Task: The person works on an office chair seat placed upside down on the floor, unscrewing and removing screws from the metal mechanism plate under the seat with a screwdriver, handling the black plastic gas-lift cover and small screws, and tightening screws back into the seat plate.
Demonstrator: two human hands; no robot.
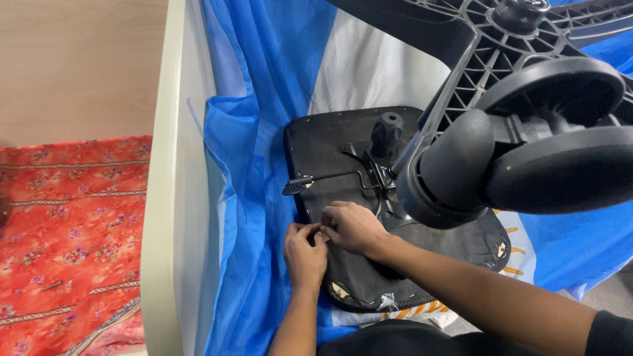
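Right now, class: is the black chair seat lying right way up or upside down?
Upside down: the chair seat shows its underside mechanism and lever.

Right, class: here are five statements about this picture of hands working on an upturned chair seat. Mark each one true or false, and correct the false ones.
1. Both hands meet on the seat. True: the left hand and right hand touch at its near left part.
2. The seat lies on a green cloth. False: the cloth is blue and white.
3. A castor looms close to the camera at upper right. True.
4. The lever points right. False: its flat end points left.
5. The red floral fabric lies under the seat. False: it lies far left, beyond a pale board.
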